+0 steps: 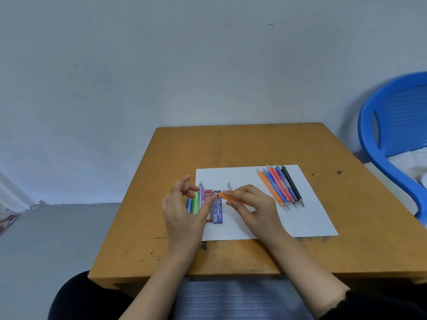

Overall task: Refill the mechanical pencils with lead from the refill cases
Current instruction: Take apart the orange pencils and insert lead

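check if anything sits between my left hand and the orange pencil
Nothing visible does. The left hand reaches right to the exposed end of the orange pencil, which the right hand grips. The red refill case and blue refill case lie flat on the paper beneath, not between.

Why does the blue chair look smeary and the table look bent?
Head view: the wide-angle lens bows the table edges and stretches the blue chair at the frame's side, where its rim looks soft. Head view: the light is flat, with faint shadows and no glare, and the orange mechanical pencil near the middle looks sharper.
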`<state>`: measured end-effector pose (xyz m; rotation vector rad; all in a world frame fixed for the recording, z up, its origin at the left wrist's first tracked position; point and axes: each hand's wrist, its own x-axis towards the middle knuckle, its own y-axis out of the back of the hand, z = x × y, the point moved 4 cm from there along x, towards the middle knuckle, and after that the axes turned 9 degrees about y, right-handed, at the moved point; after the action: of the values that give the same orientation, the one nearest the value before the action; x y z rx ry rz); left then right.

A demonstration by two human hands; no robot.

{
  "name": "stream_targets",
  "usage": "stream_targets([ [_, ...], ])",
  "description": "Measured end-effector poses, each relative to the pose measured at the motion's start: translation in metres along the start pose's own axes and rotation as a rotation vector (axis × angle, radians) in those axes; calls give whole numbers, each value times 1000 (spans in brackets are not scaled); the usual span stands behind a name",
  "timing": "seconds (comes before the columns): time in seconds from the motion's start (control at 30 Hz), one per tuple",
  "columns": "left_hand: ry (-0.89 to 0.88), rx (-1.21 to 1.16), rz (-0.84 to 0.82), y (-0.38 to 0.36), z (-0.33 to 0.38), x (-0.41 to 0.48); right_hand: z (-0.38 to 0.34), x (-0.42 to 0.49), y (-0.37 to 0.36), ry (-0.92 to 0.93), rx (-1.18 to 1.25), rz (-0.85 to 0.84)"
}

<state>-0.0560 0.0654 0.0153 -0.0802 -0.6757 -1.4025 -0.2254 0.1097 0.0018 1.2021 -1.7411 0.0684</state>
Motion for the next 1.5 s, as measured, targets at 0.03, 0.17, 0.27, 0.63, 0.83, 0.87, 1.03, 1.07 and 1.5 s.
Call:
stream_targets([
  [0.03, -14, 24, 18, -1, 2, 1, -1, 0, 1, -4, 6, 13],
  [0.17, -95, 89, 84, -4, 7, 2, -2, 1, 3, -7, -5, 44],
  [0.27, -160, 116, 106, -8, 12, 2, -2, 2, 4, -9, -11, 55],
  [0.63, -193, 55, 55, -18, 22, 5, -3, 3, 9, -13, 8, 118],
  [0.83, 16, -110, -80, -21, 31, 5, -2, 4, 13, -9, 28, 175],
  [0.87, 66, -153, -109, -21, 33, 5, -3, 4, 14, -2, 27, 179],
  [1.03, 261, -312, -168, -23, 32, 5, -6, 5, 12, -4, 23, 160],
  [1.07, 267, -326, -160, -22, 32, 5, -6, 5, 11, -16, 22, 157],
  [1.5, 333, -636, -20, -6, 46, 18, 1, 5, 4, -152, -14, 35],
])
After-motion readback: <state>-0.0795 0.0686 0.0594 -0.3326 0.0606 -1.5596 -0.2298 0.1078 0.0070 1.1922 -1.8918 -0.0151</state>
